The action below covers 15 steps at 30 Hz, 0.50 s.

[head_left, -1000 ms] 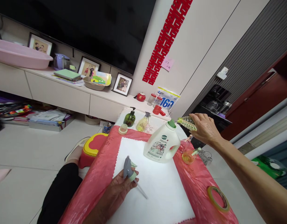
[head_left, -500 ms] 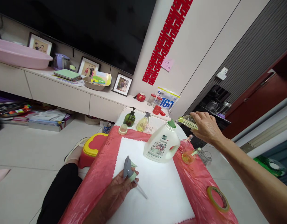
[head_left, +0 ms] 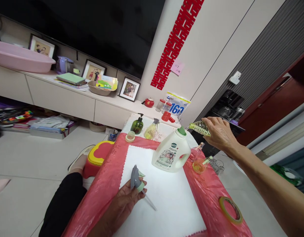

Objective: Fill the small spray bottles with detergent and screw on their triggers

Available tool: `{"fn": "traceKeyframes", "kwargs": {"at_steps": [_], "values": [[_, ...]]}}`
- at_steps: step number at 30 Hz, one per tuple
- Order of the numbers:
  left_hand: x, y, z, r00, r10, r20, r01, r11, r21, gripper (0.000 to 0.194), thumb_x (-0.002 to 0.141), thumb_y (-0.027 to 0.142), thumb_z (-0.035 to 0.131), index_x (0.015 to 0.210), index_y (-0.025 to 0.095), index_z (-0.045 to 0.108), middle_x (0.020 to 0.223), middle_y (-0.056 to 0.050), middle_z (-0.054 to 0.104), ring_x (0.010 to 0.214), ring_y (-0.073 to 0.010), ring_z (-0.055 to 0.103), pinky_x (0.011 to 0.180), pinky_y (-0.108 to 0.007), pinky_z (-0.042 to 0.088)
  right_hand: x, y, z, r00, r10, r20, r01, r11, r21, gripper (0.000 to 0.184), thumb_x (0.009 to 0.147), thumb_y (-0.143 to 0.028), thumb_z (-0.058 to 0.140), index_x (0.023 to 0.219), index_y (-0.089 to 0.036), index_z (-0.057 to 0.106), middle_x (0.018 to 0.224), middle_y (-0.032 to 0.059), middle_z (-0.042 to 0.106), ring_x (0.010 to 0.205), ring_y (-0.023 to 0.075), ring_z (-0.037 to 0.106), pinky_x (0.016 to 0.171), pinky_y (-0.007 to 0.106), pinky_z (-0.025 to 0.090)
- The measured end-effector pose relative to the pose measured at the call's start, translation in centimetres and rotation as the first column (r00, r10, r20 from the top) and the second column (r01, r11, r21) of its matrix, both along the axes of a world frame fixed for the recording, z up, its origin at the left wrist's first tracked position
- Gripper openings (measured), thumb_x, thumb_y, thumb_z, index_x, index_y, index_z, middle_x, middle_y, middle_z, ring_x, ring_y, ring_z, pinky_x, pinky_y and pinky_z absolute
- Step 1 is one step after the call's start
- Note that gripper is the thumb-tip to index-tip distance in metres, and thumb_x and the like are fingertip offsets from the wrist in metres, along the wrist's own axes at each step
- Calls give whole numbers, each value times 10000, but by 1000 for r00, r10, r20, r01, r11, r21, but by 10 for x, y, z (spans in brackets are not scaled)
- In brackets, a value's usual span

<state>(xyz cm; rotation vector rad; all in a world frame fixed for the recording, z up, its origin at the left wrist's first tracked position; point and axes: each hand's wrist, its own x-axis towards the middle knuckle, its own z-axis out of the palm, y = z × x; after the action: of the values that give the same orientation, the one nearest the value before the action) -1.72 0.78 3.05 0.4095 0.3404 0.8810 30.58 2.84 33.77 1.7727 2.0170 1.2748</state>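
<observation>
In my left hand [head_left: 126, 200] is a grey and pale green spray nozzle [head_left: 136, 179], its thin dip tube pointing down over the white mat [head_left: 164, 204]. My right hand [head_left: 217, 133] grips a clear ribbed bottle [head_left: 199, 128] of yellowish liquid, tipped sideways. The bottle's mouth is at the green spout of a white detergent jug [head_left: 170, 151], which stands upright on the mat. Whether liquid is flowing between them is too small to make out.
Behind the mat stand a green pump bottle [head_left: 137, 123], a spray bottle of yellow liquid [head_left: 151, 129] and a tape roll [head_left: 130, 136]. Right of the jug sits a round glass container of orange liquid [head_left: 199, 165]. Yellow tape [head_left: 230, 210] lies on the red table cover [head_left: 102, 191].
Almost nothing differs. My right hand and the tipped bottle have shifted very slightly at the jug's spout; my left hand keeps the spray nozzle in place.
</observation>
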Motion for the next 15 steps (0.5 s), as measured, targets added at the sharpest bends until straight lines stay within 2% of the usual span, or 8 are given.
{"fn": "traceKeyframes", "kwargs": {"at_steps": [7,15], "values": [[0,0,0,1000,0,12,0,1000,7,348,697,250,881,1023,219,765,1039,-71,744,906,-205,701,874,-326,520,-1,1,3,1000,1,16,-1,1000,-8,575,764,-194,559,1334,-163,485,1303,116,547,1181,287,455,942,429,337],[0,0,0,1000,7,-17,-8,1000,-9,380,649,255,912,998,213,766,1024,-67,739,890,-206,707,858,-323,535,-5,3,1,1000,-11,27,11,1000,-16,610,733,-146,547,1338,-174,475,1305,106,545,1194,283,451,939,449,304]]}}
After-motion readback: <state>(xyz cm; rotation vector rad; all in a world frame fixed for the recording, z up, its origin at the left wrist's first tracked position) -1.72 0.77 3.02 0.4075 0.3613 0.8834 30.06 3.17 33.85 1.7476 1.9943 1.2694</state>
